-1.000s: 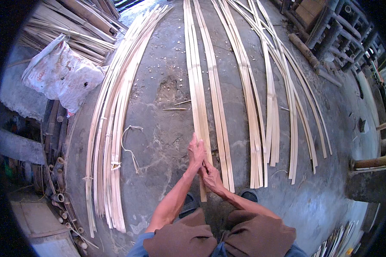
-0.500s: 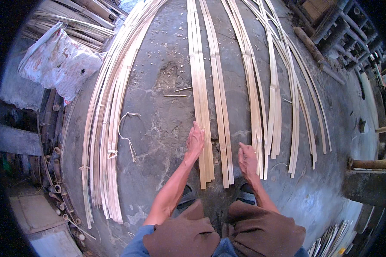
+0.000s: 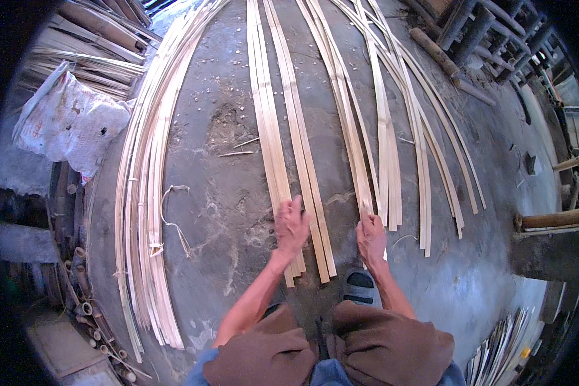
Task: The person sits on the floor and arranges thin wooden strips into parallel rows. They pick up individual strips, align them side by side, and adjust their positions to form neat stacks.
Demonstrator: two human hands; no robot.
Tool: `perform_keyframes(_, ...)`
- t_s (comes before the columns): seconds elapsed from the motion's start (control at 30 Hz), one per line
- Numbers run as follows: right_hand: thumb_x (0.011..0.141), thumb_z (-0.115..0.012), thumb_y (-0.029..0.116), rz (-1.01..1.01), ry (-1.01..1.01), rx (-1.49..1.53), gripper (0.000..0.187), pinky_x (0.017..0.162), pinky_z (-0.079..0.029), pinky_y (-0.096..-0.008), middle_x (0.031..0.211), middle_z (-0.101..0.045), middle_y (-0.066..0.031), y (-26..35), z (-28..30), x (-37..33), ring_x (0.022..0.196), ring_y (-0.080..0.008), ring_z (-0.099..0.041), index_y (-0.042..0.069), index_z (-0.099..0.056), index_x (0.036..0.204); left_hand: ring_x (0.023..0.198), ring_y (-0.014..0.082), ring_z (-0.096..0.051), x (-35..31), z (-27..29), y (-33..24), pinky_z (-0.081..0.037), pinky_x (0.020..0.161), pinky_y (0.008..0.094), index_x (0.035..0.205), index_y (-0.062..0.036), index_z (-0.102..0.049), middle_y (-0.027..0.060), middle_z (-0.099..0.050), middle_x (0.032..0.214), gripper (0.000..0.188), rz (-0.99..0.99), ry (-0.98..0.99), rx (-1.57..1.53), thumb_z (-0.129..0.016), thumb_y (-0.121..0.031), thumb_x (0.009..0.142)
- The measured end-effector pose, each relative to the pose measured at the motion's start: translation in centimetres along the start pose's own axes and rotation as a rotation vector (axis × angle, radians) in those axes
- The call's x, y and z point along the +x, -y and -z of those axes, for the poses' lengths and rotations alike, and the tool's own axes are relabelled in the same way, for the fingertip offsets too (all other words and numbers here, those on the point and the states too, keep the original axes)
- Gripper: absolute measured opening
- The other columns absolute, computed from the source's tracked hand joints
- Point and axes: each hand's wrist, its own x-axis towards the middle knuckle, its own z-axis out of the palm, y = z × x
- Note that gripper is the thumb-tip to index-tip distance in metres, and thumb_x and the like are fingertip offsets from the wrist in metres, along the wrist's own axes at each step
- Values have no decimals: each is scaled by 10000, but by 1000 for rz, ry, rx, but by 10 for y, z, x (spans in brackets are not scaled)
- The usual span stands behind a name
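Long pale bamboo strips lie in bundles on the ground in front of me. My left hand (image 3: pixel 291 228) is over the lower end of one bundle of bamboo strips (image 3: pixel 269 141), its fingers slightly blurred and apart; whether it touches them is unclear. My right hand (image 3: pixel 372 237) is closed on the lower end of another bundle of bamboo strips (image 3: pixel 350 128), its fingertips curled over them. A narrow pair of strips (image 3: pixel 300 148) runs between my two hands. To the right of my right hand, more strips (image 3: pixel 423 186) fan out and cross one another.
A thick tied bundle of strips (image 3: pixel 149 161) lies at the left, beside a loop of binding (image 3: pixel 174 219). A white sack (image 3: pixel 71 125) stands at far left near bamboo tubes (image 3: pixel 83 309). Logs (image 3: pixel 434 51) lie at far right. My sandal (image 3: pixel 361 289) is below my right hand.
My right hand has moved onto the strips and closed on them. My left hand has shifted lower on its bundle. The whole view has swung slightly, so the strips appear farther left.
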Motion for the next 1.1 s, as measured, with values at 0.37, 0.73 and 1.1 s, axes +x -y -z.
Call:
perform_keyframes(0.37, 1012, -559, 103, 21, -150, 424, 414, 771, -538, -277, 1062, -726, -187, 42, 43, -12, 888, -156, -691, -32, -529, 1402, 1549, 316, -92, -26, -42, -13, -91, 1234, 510, 1572, -39, -250, 165, -159, 1660, 798, -242, 296, 222, -587, -405, 948)
perform_keyframes(0.73, 1043, -538, 160, -235, 125, 450, 452, 630, -434, -241, 802, -549, -24, 36, -5, -18, 704, -85, -465, 25, -471, 1470, 1555, 285, -76, -25, -39, -16, -37, 1243, 483, 1578, -13, -209, 144, -144, 1668, 821, -226, 314, 184, -560, -423, 959)
perform_keyframes(1.1, 1049, -523, 178, 28, -177, 428, 452, 756, -487, -242, 997, -689, -130, 19, -15, -14, 827, -113, -594, -14, -469, 1455, 1548, 275, -127, -24, -36, -21, -78, 1242, 478, 1570, -11, -233, 144, -178, 1661, 818, -249, 265, 215, -579, -418, 951)
